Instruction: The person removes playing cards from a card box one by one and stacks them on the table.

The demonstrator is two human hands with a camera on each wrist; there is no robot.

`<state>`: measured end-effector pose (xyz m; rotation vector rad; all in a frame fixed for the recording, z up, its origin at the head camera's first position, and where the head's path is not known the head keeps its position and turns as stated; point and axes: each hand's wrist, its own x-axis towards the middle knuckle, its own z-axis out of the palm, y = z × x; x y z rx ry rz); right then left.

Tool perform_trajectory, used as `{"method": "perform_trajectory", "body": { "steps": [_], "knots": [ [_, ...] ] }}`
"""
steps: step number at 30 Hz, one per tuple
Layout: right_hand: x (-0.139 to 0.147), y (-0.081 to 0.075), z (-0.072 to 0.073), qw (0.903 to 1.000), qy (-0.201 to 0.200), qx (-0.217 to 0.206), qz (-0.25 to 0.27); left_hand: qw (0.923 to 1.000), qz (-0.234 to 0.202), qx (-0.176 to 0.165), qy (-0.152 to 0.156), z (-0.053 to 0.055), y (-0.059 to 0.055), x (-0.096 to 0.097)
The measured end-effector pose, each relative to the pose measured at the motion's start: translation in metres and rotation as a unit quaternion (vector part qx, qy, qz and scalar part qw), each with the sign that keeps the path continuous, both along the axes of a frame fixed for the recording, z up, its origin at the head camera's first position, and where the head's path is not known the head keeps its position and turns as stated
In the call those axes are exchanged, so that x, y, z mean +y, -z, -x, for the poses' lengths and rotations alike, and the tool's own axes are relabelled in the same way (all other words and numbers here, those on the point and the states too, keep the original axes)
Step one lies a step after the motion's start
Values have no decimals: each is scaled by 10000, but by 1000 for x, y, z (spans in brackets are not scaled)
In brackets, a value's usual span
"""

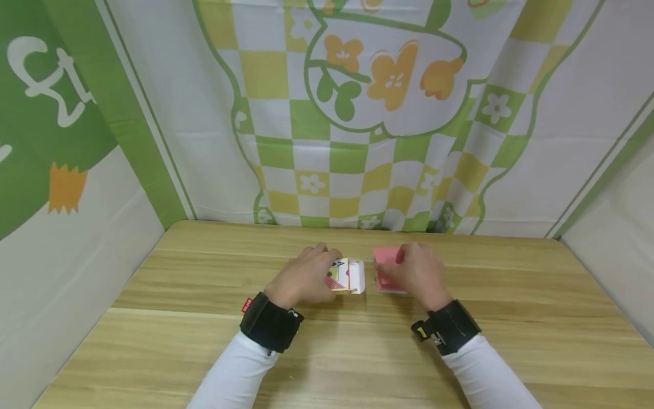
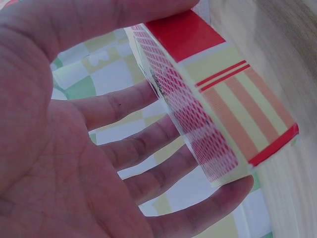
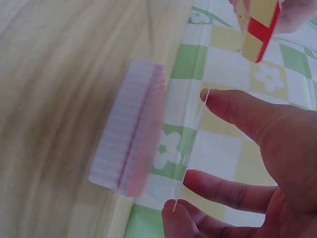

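In the head view my left hand grips a playing card box whose white flap points right, toward the other hand. The left wrist view shows the box's striped, red-edged side, with the thumb on one side and fingertips on the others. My right hand is over a red-backed deck of cards. From the right wrist view, its thumb and fingertips pinch a thin playing card, seen edge-on and apart from the deck on the table. Whether it is one card or more I cannot tell.
A wood-grain table lies under both hands. Behind it hangs a curtain with green and yellow checks and flowers, close to the table's far edge. White cloth walls stand at both sides. Each wrist wears a black strap.
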<state>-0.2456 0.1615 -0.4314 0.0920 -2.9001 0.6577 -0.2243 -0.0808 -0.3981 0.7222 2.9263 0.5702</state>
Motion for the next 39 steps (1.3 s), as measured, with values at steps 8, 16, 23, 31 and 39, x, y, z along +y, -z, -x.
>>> {"method": "perform_trajectory", "body": {
  "steps": [8,16,23,31,39],
  "knots": [
    [-5,8,-2,9997,129,70,-175,10000,-12,26,8,0,0,0],
    [-7,15,-1,9988,173,360,-298,10000,-13,41,12,-1,0,-1],
    [-9,17,-1,9984,227,280,-439,10000,28,29,-31,-1,0,0],
    [-9,17,0,9979,297,217,-527,10000,55,53,-53,-2,0,0],
    [-9,17,0,9972,328,204,-647,10000,40,21,-6,-1,1,1]
  ]
}}
